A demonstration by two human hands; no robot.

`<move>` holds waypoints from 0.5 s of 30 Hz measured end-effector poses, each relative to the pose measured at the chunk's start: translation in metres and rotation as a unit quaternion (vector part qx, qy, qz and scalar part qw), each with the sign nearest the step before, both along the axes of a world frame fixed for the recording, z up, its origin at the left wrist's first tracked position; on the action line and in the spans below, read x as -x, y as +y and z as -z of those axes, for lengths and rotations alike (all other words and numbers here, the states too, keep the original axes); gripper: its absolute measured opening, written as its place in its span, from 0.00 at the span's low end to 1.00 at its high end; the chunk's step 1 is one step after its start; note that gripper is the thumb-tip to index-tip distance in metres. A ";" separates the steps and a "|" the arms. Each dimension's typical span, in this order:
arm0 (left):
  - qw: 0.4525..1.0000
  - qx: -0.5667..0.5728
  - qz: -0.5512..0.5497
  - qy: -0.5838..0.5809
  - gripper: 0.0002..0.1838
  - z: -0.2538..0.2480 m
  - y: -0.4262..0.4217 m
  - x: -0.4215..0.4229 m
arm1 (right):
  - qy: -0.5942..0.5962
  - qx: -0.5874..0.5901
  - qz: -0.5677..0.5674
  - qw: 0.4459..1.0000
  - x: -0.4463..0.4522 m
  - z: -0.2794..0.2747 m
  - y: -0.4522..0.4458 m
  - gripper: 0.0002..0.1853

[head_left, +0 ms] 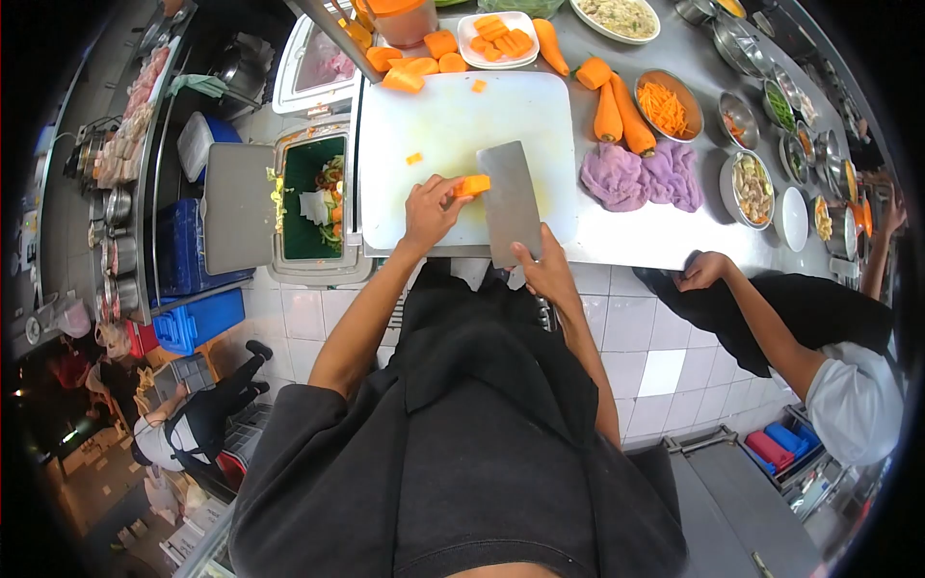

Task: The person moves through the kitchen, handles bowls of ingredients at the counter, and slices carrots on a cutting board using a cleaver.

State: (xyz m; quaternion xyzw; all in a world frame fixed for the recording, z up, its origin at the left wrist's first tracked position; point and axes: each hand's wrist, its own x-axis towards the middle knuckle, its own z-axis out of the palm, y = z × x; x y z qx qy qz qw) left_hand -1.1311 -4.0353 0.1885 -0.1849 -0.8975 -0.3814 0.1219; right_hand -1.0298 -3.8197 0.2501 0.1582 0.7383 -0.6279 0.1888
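Between the fingertips of my left hand (432, 209) is a small orange carrot piece (472, 185), held above the white cutting board (443, 116). My right hand (549, 270) is wrapped round the handle of a broad cleaver (511, 197). The cleaver's blade lies over the board, close beside the carrot piece; whether they touch I cannot tell. Two small carrot scraps rest on the board, one (414, 158) near my left hand and one (479, 86) at the far side. The cleaver's handle is mostly hidden in my fist.
Carrot chunks (453, 63), a plate of cut carrot (497, 40) and whole carrots (631, 116) surround the board's far side. Purple cloths (641, 177) and bowls, one with shredded carrot (667, 106), stand right. An open waste bin (328, 193) adjoins left. A co-worker (800, 328) stands at right.
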 end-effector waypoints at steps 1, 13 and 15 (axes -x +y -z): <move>1.000 0.000 0.000 0.000 0.17 0.001 0.000 0.000 | 0.035 -0.015 0.003 0.999 0.000 0.007 -0.003 0.18; 1.000 -0.005 -0.010 0.003 0.17 0.003 0.000 0.001 | -0.033 0.125 0.048 0.990 -0.005 0.005 0.001 0.19; 1.000 0.012 -0.016 -0.006 0.17 0.006 0.000 0.002 | -0.040 0.201 0.082 0.975 -0.006 0.000 0.003 0.18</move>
